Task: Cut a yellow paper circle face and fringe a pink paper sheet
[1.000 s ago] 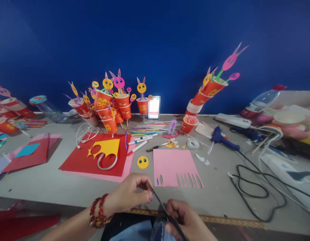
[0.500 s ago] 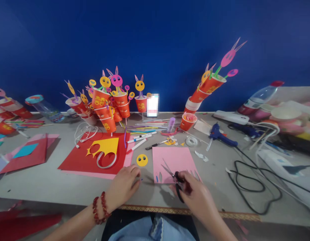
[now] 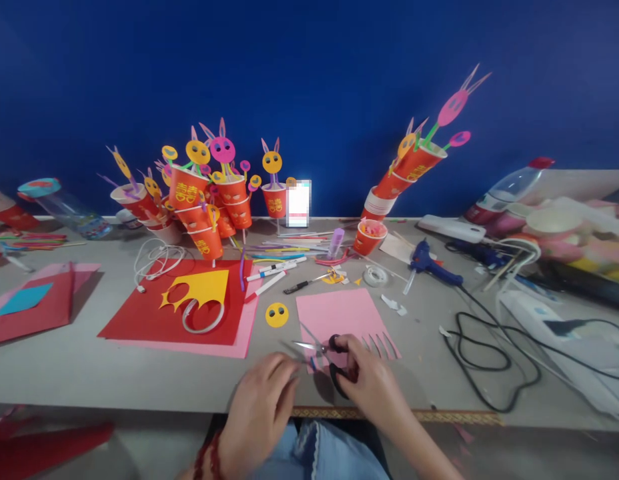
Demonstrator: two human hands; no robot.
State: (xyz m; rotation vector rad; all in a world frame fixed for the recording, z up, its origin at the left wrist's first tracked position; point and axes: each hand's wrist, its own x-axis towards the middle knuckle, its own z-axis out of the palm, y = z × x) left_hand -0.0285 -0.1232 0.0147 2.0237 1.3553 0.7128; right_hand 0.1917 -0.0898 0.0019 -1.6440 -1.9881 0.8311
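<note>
My right hand [image 3: 372, 380] grips black-handled scissors [image 3: 323, 349], whose blades stand apart and point left over the lower part of a pink sheet of paper [image 3: 337, 310]. Slits line the sheet's lower right edge, and a small blue bit lies at its lower left corner. Just left of the blades is my left hand [image 3: 262, 403], its fingers curled together; a thin, blurred sliver shows at the tips, too unclear to name. Above that hand a round yellow paper face [image 3: 277, 315] with two dark eyes lies on the table.
Red paper [image 3: 174, 320] with a yellow offcut [image 3: 209, 285] and a tape roll [image 3: 203, 316] lies left. Markers [image 3: 272, 269], a pen [image 3: 297, 287] and tape [image 3: 375, 275] lie beyond. Decorated red cups [image 3: 229, 213] stand behind. At right are a blue glue gun [image 3: 432, 263] and black cable [image 3: 469, 360].
My left hand has come right and nearer the scissors, its fingers drawn together. The scissors have shifted left and lower, now pointing more directly left. The whole view has shifted slightly.
</note>
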